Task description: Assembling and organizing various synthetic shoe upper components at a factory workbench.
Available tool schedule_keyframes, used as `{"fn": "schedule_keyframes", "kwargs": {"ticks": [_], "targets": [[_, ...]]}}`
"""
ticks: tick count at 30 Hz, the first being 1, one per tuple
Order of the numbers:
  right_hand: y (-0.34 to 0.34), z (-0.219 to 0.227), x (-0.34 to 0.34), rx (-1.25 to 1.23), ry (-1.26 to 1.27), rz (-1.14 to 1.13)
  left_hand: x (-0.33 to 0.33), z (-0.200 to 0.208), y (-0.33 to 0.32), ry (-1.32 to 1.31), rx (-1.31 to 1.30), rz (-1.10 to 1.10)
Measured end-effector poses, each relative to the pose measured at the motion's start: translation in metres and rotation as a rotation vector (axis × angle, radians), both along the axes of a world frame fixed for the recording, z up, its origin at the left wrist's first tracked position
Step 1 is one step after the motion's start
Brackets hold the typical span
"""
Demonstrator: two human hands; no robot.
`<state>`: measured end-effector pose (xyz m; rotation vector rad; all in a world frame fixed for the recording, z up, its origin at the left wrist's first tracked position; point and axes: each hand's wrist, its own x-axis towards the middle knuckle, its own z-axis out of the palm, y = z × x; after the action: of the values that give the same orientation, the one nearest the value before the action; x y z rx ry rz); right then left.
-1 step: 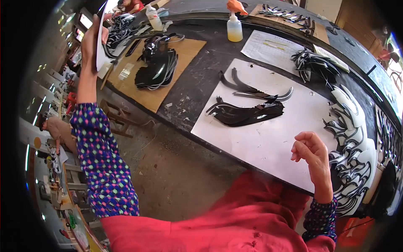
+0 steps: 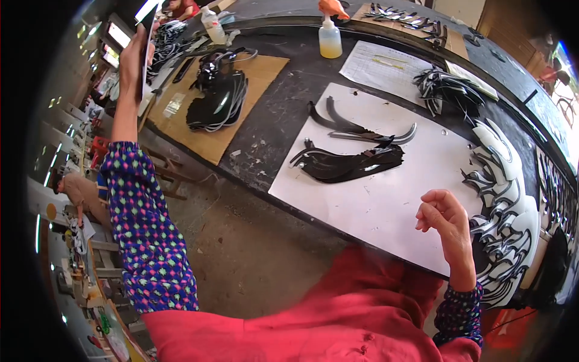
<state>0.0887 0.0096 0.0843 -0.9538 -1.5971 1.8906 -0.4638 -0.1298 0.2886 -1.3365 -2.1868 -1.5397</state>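
Raised at the upper left, my left hand [image 2: 129, 69] grips a thin flat panel [image 2: 145, 63], seen almost edge-on; its far side is hidden. My right hand [image 2: 447, 226] hovers over the near right part of a white board [image 2: 356, 208], its fingers loosely curled and nothing visible in them. On that board lie a bundle of glossy black curved strips [image 2: 353, 164] and, behind it, some separate dark and grey curved strips [image 2: 338, 122]. Several white curved pieces with black-and-grey strips [image 2: 500, 205] are spread to the right of my right hand.
Left on the dark table, brown cardboard [image 2: 259, 78] carries a stack of glossy black pieces [image 2: 220, 99]. Behind stand a spray bottle [image 2: 330, 41] with yellowish liquid and a whitish bottle [image 2: 213, 27]. A paper sheet [image 2: 377, 69] and a dark strip bundle [image 2: 449, 90] lie farther right.
The panel in my left hand has turned more edge-on, so less of its white face shows. The table scene has shifted slightly left and up in view. My right hand keeps its curled pose.
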Motion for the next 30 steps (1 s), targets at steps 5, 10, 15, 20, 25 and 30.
{"fn": "schedule_keyframes", "kwargs": {"ticks": [5,10,15,20,25,30], "targets": [[0.011,-0.017,-0.005,0.121,-0.156,-0.038,-0.119,-0.153,0.031,0.290,-0.555,0.232],[0.037,-0.028,-0.024,0.369,-0.337,-0.029,-0.022,-0.236,0.076,0.786,-0.727,0.569],[0.050,-0.031,-0.063,0.980,-0.281,0.078,0.200,-0.215,0.115,0.452,-0.445,-0.439],[0.028,-0.062,-0.082,1.261,-0.465,0.102,0.263,-0.248,0.102,0.443,-0.474,-0.557],[0.021,-0.077,-0.078,1.366,-0.565,0.103,0.253,-0.232,0.101,0.139,-0.541,-0.606],[0.024,-0.083,-0.081,1.341,-0.499,0.072,0.242,-0.203,0.114,-0.138,-0.601,-0.570]]}}
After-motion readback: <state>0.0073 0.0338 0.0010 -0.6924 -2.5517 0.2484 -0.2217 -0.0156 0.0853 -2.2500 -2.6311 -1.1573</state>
